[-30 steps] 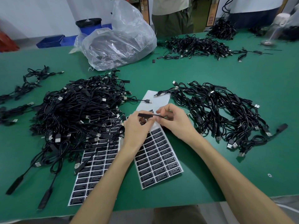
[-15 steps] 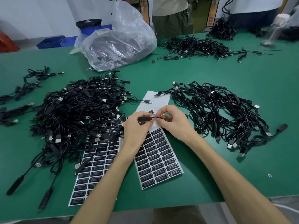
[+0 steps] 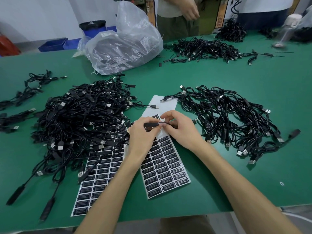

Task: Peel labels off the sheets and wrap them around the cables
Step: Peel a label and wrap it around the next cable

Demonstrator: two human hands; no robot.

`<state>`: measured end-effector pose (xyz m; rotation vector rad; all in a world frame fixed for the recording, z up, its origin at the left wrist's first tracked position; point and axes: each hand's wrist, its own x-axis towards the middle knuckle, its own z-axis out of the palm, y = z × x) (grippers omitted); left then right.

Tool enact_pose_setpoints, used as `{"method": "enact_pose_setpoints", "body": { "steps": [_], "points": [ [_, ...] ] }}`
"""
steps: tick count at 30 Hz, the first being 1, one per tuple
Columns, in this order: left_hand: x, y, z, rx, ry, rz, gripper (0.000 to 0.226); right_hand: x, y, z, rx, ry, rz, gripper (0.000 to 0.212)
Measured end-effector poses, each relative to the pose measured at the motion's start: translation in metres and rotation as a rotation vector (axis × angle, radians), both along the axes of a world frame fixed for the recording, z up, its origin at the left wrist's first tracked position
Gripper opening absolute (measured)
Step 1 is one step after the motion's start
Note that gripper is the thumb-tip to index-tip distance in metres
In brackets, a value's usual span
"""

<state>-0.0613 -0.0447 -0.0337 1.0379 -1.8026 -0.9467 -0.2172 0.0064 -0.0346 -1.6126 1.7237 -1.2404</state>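
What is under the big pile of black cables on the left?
A sheet of black labels pokes out from under the cable pile. Its upper part is covered, so anything else beneath is hidden.

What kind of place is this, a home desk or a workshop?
Probably a factory assembly bench: heaps of identical black USB cables on a green work table, sheets of printed labels, and blue parts bins behind.

Held cable (image 3: 152,124): black, level, over the right sheet.
Label sheets (image 3: 167,168): two, flat, black labels.
Cable piles (image 3: 81,122): tangled, flanking the sheets.
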Motion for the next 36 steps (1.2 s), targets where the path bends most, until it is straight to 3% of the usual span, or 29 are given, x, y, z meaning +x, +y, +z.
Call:
{"method": "enact_pose_setpoints", "body": {
  "steps": [5, 9, 11, 16, 36],
  "points": [
    [0.000, 0.000, -0.001, 0.025, 0.015, 0.058, 0.016, -0.001, -0.001, 0.000, 0.023, -0.048, -0.028, 0.021],
    [0.003, 0.000, 0.000, -0.004, -0.022, 0.105, 0.020, -0.002, -0.002, 0.000, 0.047, -0.049, -0.054, 0.016],
    [0.002, 0.001, -0.001, -0.007, -0.065, 0.100, 0.028, -0.003, -0.002, 0.002, 0.033, -0.091, -0.047, 0.014],
    [0.000, 0.007, 0.005, -0.024, -0.098, 0.095, 0.019, -0.005, -0.002, 0.003, 0.047, -0.227, -0.021, 0.024],
    [-0.001, 0.010, 0.006, -0.176, -0.152, 0.098, 0.009, -0.004, 0.001, 0.000, -0.001, -0.271, 0.073, 0.022]
  ]
}}
